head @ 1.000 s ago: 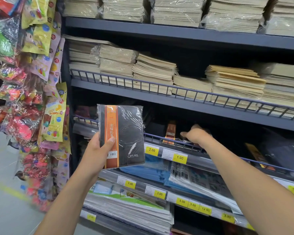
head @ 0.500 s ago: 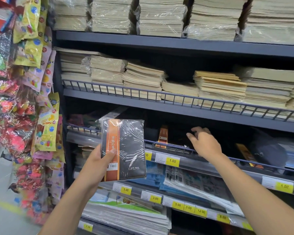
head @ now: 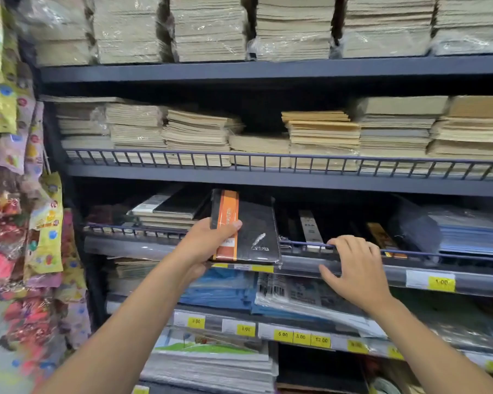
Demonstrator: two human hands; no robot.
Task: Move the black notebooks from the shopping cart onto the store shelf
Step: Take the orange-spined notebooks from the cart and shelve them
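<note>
From my head camera, looking at the store shelf point(head: 268, 180): my left hand point(head: 208, 243) grips the black notebook point(head: 256, 223), thumb pressed across its orange band on the front and the other fingers hidden behind the cover. The notebook is in clear wrap and stands nearly upright, leaning a little back. Its top is up in the dark opening of the third tier, and its bottom edge hangs in front of the wire rail point(head: 438, 253), over the grey price strip point(head: 481, 282). I cannot tell whether it touches the rail. My right hand point(head: 356, 271) lies to the right of it, apart from it. Its fingers point(head: 339, 243) are spread and only slightly bent, with the tips resting on the wire rail and the thumb down against the price strip; it holds nothing. Behind the rail, between my two hands and further right, more dark notebooks point(head: 290, 223) stand in the shadow, too dim to count. A flat pile of books point(head: 168, 211) lies to the left of my notebook on the same tier. Tan exercise books point(head: 322, 135) are stacked on the tier above, blue pads point(head: 222, 288) lie below, and bright toy packets point(head: 43, 231) hang at the far left.
</note>
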